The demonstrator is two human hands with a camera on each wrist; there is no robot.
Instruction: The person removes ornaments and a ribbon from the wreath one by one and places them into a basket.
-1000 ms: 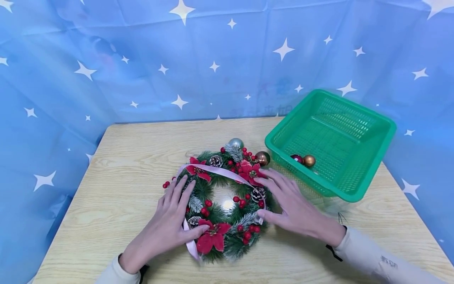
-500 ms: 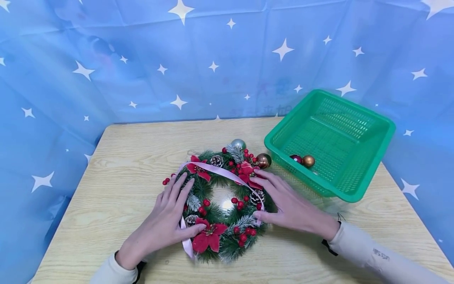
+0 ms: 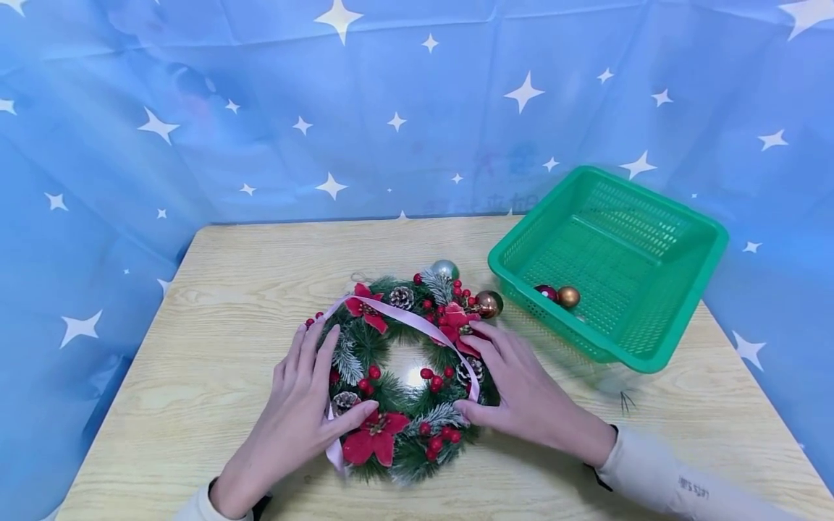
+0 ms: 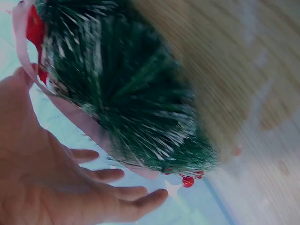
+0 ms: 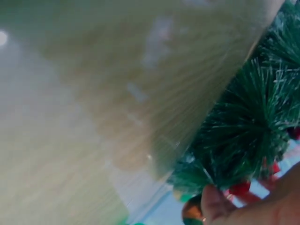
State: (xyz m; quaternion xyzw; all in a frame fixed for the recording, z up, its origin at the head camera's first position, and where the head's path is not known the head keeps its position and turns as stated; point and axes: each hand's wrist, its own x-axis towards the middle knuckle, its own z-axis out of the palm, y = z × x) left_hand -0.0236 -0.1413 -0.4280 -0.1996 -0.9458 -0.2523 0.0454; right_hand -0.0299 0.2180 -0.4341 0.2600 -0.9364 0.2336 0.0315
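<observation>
A green Christmas wreath (image 3: 371, 344) with red poinsettias (image 3: 376, 438), pinecones and red berries lies flat on the table. Loosely draped over its top and sides is a pale pink ribbon (image 3: 407, 317). My left hand (image 3: 293, 412) rests along the wreath's left side, fingers spread and thumb by the lower poinsettia; the left wrist view shows its open palm beside the ribbon. At the right side, my right hand (image 3: 521, 391) touches the wreath with relaxed fingers near the upper poinsettia, its thumb near the ribbon's end. A silver ball (image 3: 446, 270) and a bronze ball (image 3: 489, 304) sit at the upper right edge.
A green plastic basket (image 3: 691, 304) stands at the back right, close to the bronze ball. Inside lie a dark red ball (image 3: 546, 292) and a copper ball (image 3: 568, 296). Behind the wooden table (image 3: 260, 275) hangs a blue star-patterned cloth (image 3: 391, 87).
The wreath has turned slightly clockwise: its lower poinsettia has shifted left and the balls at its top have shifted right. Both hands have moved slightly left with it.
</observation>
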